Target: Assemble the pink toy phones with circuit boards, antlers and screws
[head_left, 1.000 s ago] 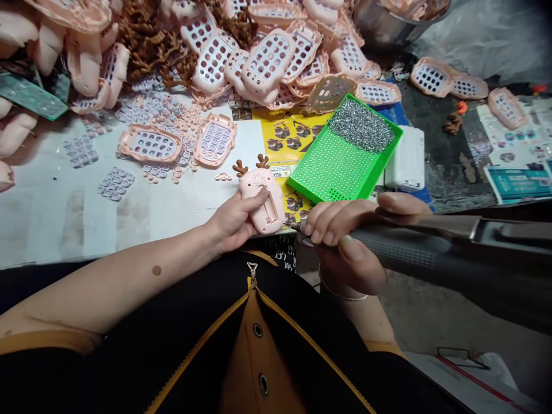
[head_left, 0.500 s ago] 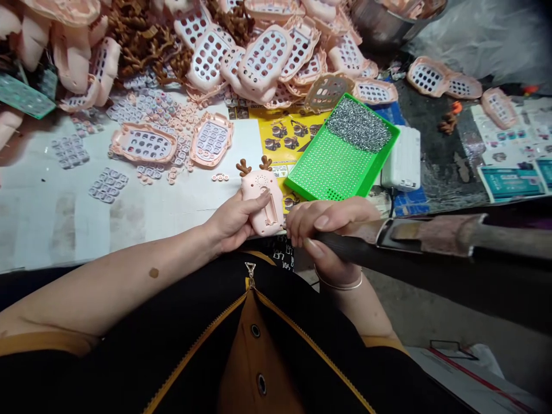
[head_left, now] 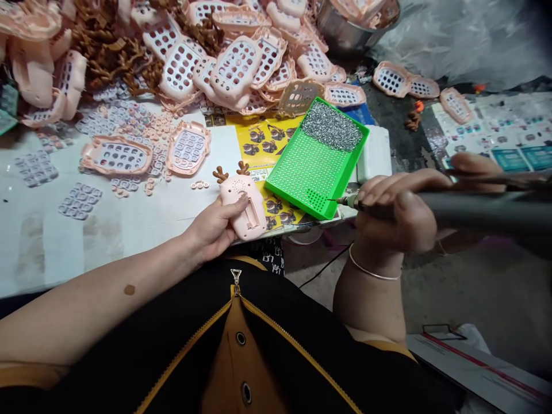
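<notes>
My left hand [head_left: 213,227] grips a pink toy phone shell [head_left: 245,207] with brown antlers, back side up, at the table's near edge. My right hand [head_left: 399,210] is wrapped round a grey electric screwdriver [head_left: 474,210], whose bit tip points left at the near corner of a green perforated screw tray [head_left: 317,158]. A heap of small silvery screws [head_left: 332,126] fills the tray's far end. The screwdriver tip is apart from the shell, over to its right.
A big pile of pink keypad shells [head_left: 235,66] and brown antler pieces [head_left: 110,54] covers the table's far side. Loose button pads [head_left: 80,201] lie at left. A yellow printed sheet [head_left: 263,141] lies under the tray; a metal bowl [head_left: 345,29] stands behind. Printed cards [head_left: 504,138] lie at right.
My right hand has pulled the screwdriver away from the shell, rightward to the green tray's corner. The left hand still holds the shell in about the same place.
</notes>
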The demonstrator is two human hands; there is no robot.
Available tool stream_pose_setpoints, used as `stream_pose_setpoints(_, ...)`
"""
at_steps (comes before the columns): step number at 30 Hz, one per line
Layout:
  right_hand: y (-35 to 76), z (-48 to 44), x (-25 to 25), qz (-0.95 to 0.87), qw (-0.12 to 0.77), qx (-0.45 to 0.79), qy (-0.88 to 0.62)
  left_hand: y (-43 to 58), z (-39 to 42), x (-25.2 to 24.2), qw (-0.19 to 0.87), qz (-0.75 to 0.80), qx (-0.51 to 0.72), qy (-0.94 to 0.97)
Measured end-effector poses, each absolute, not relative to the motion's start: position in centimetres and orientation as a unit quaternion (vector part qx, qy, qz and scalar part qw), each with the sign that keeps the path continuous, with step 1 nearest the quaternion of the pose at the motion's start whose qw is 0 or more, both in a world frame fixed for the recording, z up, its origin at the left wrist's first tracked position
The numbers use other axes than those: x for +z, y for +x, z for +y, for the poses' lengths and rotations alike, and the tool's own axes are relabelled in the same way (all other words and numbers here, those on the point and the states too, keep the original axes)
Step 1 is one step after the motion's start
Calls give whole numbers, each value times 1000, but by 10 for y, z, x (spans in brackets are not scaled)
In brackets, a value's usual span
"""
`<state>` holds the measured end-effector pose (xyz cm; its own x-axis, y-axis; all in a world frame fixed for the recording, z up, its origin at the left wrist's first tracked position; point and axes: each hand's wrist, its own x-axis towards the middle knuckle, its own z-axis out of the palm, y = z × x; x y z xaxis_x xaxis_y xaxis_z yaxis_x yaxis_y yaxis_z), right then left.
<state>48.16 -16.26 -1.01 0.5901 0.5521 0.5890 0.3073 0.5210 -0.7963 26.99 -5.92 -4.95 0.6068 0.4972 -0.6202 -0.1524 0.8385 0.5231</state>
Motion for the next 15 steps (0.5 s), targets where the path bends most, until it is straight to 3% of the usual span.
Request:
stream_pose_setpoints(3,498,-156,-27,-451,756,-32,-473,271,-59,-47,869,400,188,222)
stream_pose_setpoints(15,504,-141,-46,-445,735,-20,-511,273,-60,-36,864,418,190,205)
